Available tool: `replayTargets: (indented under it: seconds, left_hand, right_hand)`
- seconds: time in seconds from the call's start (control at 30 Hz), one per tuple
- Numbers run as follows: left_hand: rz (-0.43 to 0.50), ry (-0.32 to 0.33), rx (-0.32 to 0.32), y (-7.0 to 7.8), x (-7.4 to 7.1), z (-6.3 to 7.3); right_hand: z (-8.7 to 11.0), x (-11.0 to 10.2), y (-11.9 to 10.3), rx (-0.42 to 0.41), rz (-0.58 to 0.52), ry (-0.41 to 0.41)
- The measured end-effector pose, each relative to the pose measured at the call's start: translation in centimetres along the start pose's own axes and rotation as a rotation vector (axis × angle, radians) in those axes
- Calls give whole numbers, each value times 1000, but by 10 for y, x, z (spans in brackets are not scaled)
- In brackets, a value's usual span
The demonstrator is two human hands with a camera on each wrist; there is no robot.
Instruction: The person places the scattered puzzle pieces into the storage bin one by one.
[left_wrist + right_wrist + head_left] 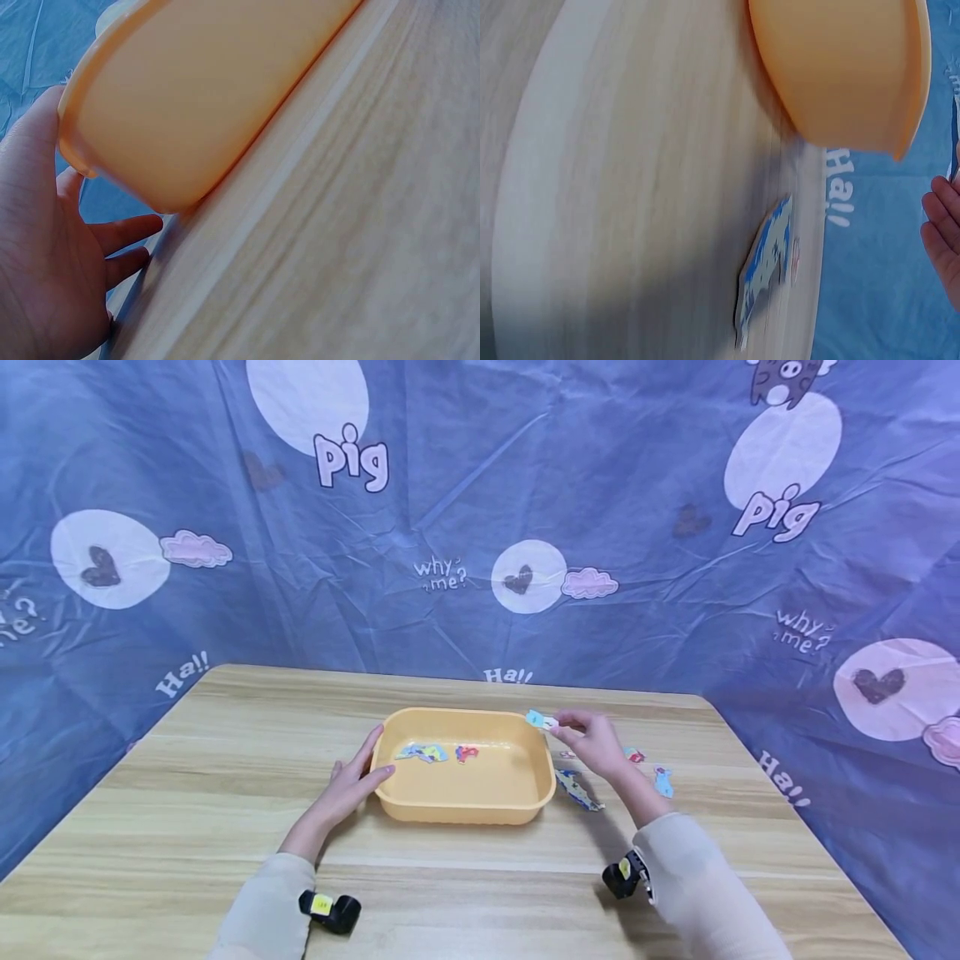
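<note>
An orange-yellow plastic basin stands on the table. My left hand holds its left rim, thumb over the edge and fingers along the outside; in the left wrist view the fingers spread beneath the rim. Above the basin's back right corner, my right hand pinches a flat light-blue and white cutout piece between thumb and fingers. Only part of that hand shows at the right edge of the right wrist view. Inside the basin lie a blue, yellow and purple cutout and a small red one.
Right of the basin lies a long blue and cream cutout, with a tiny piece behind it. Farther right are a red cutout and a light-blue one. A blue printed cloth hangs behind the wooden table.
</note>
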State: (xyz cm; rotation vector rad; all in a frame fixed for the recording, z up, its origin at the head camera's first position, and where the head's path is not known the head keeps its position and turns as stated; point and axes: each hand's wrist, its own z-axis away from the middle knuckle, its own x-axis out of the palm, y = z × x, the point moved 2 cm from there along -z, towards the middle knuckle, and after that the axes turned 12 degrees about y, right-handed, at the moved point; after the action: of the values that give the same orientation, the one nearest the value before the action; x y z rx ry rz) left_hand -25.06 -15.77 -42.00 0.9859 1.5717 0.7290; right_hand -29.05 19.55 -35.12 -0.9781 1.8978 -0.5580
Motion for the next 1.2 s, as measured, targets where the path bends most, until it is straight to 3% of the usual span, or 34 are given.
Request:
replayTargets:
  seconds: [0.57,0.97,1.2]
  left_hand:
    - [3,13,25,-3,2,-1]
    - [22,10,9,-3,1,-1]
    - [15,8,7,-2,1,0]
  right_hand:
    - [-2,33,-23,23,-73,-24]
    - [-2,56,-33,20,-60,-39]
    - [-2,64,-30,-33,2,-55]
